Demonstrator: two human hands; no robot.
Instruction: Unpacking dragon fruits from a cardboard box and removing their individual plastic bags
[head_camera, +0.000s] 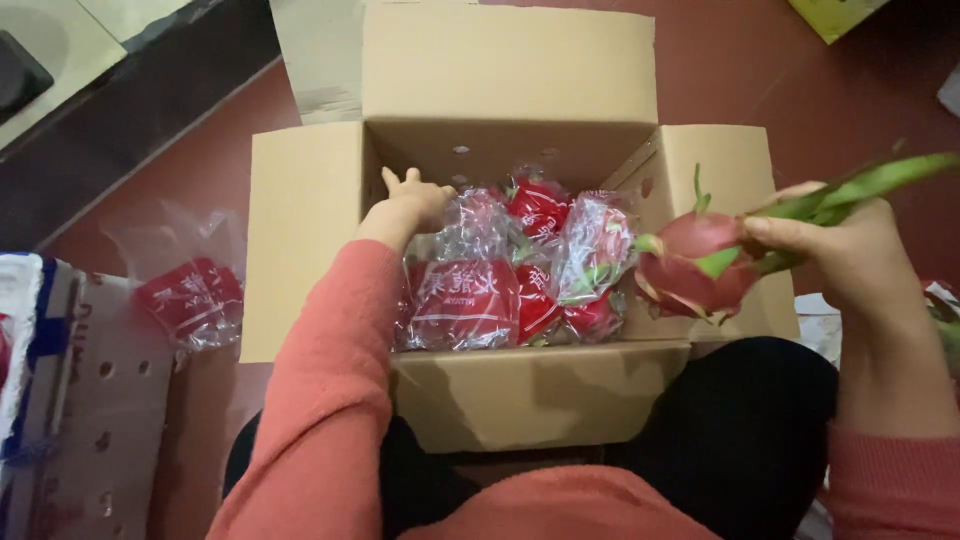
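In the head view, the left hand (412, 205) reaches into the open cardboard box (520, 390) at the centre of the frame, its grip loosely curled on the clear plastic of the bagged dragon fruits (505, 270) packed inside, holding nothing lifted. At the right of the frame the right hand (850, 250) has its grip closed on a bare pink dragon fruit (690, 265) with green scales, held just above the box's right flap. A loose red-printed plastic bag (190, 300) lies on the red floor (800, 80) at the left.

Red-brown floor (800, 80) carries an open cardboard box (520, 390) and a plastic bag (190, 300).
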